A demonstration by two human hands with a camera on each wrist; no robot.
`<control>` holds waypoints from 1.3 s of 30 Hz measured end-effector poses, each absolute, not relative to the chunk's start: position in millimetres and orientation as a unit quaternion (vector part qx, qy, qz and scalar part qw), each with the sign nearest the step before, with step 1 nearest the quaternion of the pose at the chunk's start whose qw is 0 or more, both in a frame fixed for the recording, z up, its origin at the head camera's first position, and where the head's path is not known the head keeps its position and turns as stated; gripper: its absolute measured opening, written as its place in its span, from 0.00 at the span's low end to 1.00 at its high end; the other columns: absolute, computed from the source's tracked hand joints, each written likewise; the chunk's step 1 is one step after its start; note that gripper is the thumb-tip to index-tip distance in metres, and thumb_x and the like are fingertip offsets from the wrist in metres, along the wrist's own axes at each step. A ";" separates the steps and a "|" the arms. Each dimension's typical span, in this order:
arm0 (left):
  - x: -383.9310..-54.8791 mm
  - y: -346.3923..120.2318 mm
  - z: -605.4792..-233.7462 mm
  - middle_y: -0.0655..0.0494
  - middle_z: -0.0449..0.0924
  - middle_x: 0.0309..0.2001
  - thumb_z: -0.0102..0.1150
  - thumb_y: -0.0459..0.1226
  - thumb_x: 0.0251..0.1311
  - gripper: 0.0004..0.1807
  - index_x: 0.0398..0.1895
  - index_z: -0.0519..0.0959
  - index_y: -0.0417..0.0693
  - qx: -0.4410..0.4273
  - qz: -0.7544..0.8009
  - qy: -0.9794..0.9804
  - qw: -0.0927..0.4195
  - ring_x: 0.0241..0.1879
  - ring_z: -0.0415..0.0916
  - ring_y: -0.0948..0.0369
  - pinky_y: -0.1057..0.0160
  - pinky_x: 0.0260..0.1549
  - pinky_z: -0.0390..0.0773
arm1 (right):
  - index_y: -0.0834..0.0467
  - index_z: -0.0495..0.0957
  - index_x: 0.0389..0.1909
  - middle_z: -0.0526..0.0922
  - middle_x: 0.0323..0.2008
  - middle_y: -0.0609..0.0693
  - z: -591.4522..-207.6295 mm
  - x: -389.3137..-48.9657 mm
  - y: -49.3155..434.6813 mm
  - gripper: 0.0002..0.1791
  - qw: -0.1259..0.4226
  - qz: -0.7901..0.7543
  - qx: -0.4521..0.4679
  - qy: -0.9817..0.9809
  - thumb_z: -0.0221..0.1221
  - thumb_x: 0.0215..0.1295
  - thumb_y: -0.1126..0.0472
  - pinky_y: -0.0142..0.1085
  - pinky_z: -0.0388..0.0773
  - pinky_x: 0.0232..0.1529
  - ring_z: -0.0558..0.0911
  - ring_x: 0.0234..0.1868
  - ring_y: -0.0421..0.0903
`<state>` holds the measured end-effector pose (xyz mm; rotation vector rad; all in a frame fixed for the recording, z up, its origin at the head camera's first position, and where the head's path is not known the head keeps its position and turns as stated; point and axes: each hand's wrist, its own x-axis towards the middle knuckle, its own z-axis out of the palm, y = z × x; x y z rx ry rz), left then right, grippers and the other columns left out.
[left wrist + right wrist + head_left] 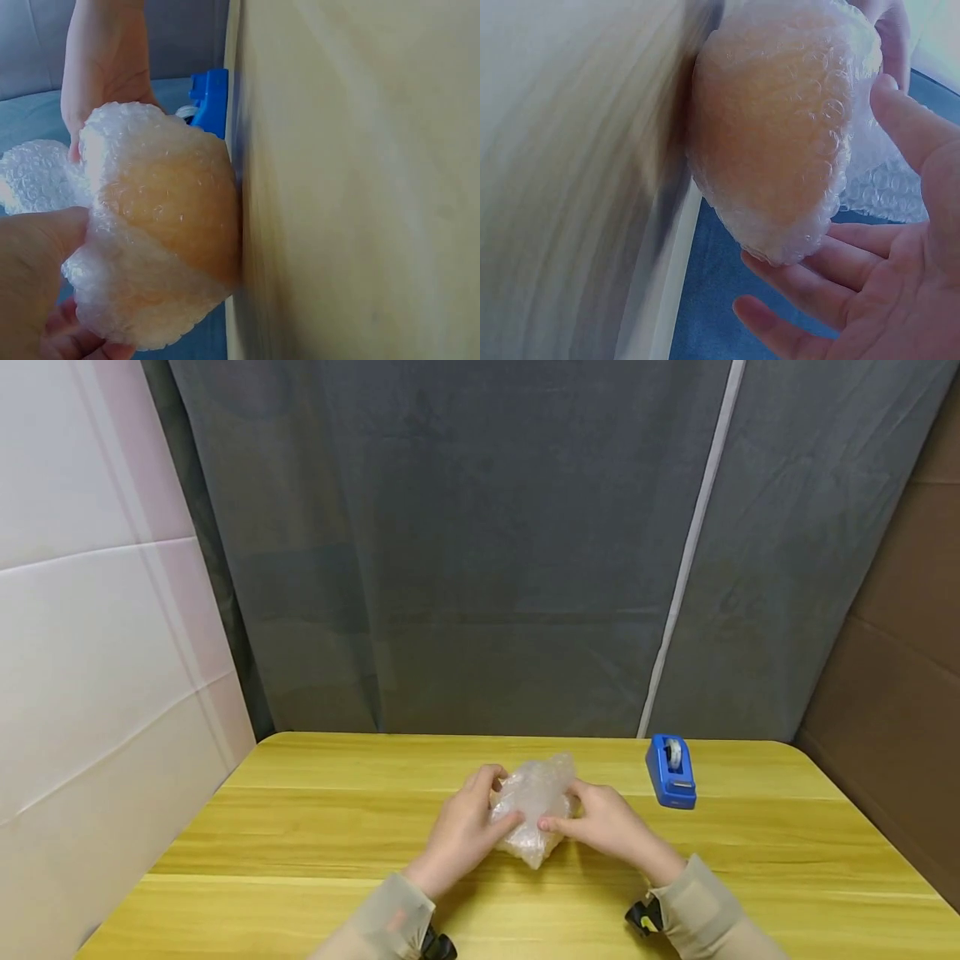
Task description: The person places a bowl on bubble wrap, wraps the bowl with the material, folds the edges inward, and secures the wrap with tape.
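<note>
A bundle of clear bubble wrap [534, 814] rests on the table, with a loose flap of wrap [37, 176] sticking up from its top. Something orange-tan shows through the layers in both wrist views; its kind is hidden by the wrap. My left hand [467, 822] holds the bundle's left side, thumb on top and fingers round the far side. From the right, my right hand [606, 822] holds it too, its thumb on the upper wrap. In the right wrist view the lower fingers [810, 289] spread along the bundle's side, one fingertip away from it.
A blue tape dispenser [671, 772] with a roll of tape stands at the back right of the wooden table [315, 827]. Behind the table hangs a grey curtain [487, 568]. A white panel [105, 593] rises at the left, a brown one [892, 668] at the right.
</note>
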<state>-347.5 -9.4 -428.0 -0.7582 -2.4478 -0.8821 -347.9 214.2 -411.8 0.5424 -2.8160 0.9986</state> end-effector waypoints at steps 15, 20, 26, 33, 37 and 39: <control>-341.1 -5.6 -427.8 0.66 0.67 0.26 0.67 0.42 0.58 0.13 0.27 0.70 0.54 -0.303 -0.206 -0.891 0.270 0.29 0.63 0.65 0.67 0.28 0.67 | 0.64 0.79 0.50 0.84 0.40 0.54 -416.1 -348.5 211.0 0.36 0.072 0.323 0.158 -0.930 0.68 0.51 0.38 0.42 0.77 0.37 0.78 0.35 0.44; -338.7 -3.6 -427.3 0.64 0.75 0.27 0.69 0.37 0.55 0.09 0.28 0.75 0.52 -0.342 -0.156 -0.862 0.339 0.33 0.69 0.62 0.63 0.35 0.71 | 0.63 0.80 0.44 0.78 0.27 0.48 -417.2 -347.8 211.3 0.33 0.067 0.323 0.152 -0.932 0.68 0.51 0.38 0.37 0.68 0.26 0.71 0.25 0.43; -333.3 -0.1 -423.2 0.60 0.78 0.29 0.65 0.33 0.54 0.03 0.30 0.80 0.49 -0.390 -0.103 -0.838 0.368 0.32 0.73 0.61 0.63 0.36 0.75 | 0.59 0.79 0.37 0.75 0.24 0.46 -418.9 -348.0 212.9 0.28 0.068 0.326 0.147 -0.931 0.67 0.52 0.37 0.36 0.67 0.24 0.70 0.24 0.43; -322.5 3.7 -413.5 0.59 0.80 0.34 0.62 0.35 0.53 0.08 0.37 0.83 0.49 -0.403 -0.082 -0.845 0.342 0.34 0.78 0.62 0.63 0.36 0.79 | 0.57 0.77 0.31 0.68 0.18 0.45 -418.8 -350.6 214.4 0.23 0.074 0.322 0.150 -0.932 0.65 0.55 0.39 0.34 0.62 0.20 0.66 0.19 0.41; -317.4 5.8 -410.4 0.56 0.82 0.43 0.62 0.40 0.57 0.15 0.48 0.83 0.50 -0.398 -0.058 -0.861 0.311 0.39 0.81 0.59 0.59 0.42 0.80 | 0.58 0.82 0.41 0.80 0.26 0.47 -418.8 -351.7 214.2 0.25 0.092 0.315 0.160 -0.931 0.64 0.58 0.41 0.36 0.70 0.25 0.72 0.24 0.40; -315.8 6.6 -410.6 0.54 0.82 0.48 0.60 0.43 0.59 0.19 0.54 0.81 0.50 -0.395 -0.038 -0.871 0.290 0.43 0.81 0.58 0.58 0.47 0.78 | 0.59 0.82 0.49 0.84 0.35 0.49 -419.3 -352.2 214.2 0.28 0.098 0.314 0.165 -0.930 0.64 0.58 0.41 0.40 0.75 0.31 0.76 0.29 0.41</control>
